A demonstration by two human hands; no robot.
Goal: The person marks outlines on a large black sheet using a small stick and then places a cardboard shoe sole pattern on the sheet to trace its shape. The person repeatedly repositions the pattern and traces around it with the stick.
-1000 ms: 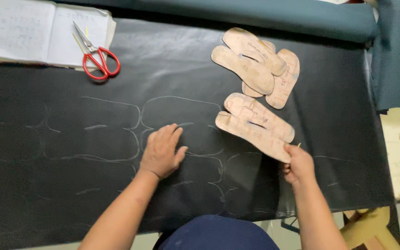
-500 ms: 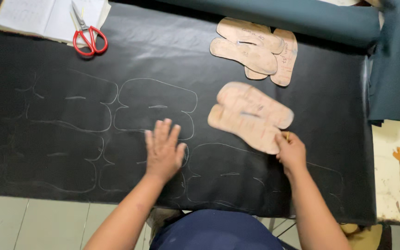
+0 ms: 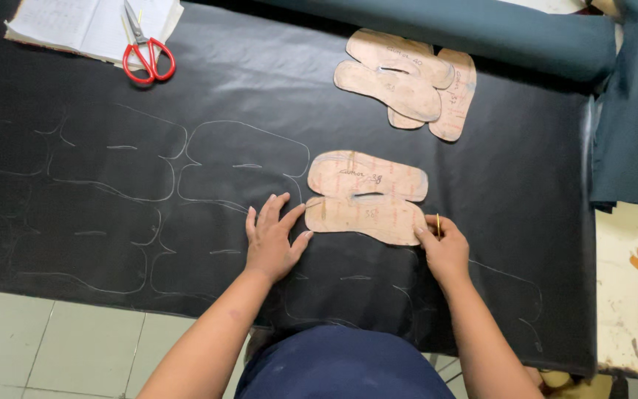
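Nearest the camera, the person's dark blue garment (image 3: 341, 366) fills the lower edge, with both forearms extending forward over a black sheet (image 3: 112, 295) that covers the work surface. The left hand (image 3: 271, 240) lies flat on the sheet with fingers spread and extended, gripping nothing; its fingertips reach just beside the left end of a tan cardboard pattern (image 3: 367, 198). The right hand (image 3: 444, 247) has its fingers curled around a thin yellow marking stick (image 3: 438, 224), held upright at the lower right edge of that pattern, with the fingertips touching the pattern's edge. The pattern lies flat on the sheet between and just beyond the two hands, and has a narrow slot near its middle. Pale traced outlines (image 3: 241, 166) of the same shape cover the sheet to the left of the pattern and below the hands. Farther away, a stack of similar tan patterns (image 3: 407, 81) lies overlapped near the far edge. At the far left, red-handled scissors (image 3: 145, 52) rest on an open notebook (image 3: 75, 26). A teal fabric roll (image 3: 496, 29) runs along the far right side.
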